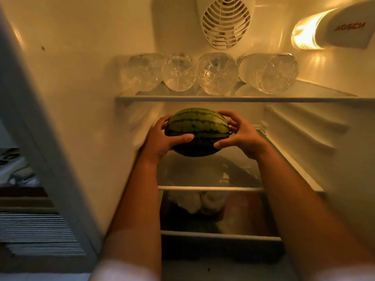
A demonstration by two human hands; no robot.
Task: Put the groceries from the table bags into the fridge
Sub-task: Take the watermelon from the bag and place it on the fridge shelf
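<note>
Nearest the camera, two bare forearms are stretched forward into the open fridge (85, 82). At their ends the melon (197, 131) is held between the hands, the left hand (162, 136) cupped round its left end and the right hand (241, 136) round its right end, fingers curled over the far side and thumbs pressed on the near face. The long axis of the melon lies crosswise, from left to right, so that neither hand is nearer to it; both are touching it at like reach.

The melon is carried in the air above the middle shelf (284, 151), whose glass is seen bare beneath and behind it. Whether the underside is already grazing the glass cannot be told for certain, though a gap appears to be left. The coming move is judged to be a straight lowering onto that shelf, the axis being kept crosswise.

Further in and above, the top shelf (223, 98) is filled by bottles (215, 73) laid on their sides.
</note>
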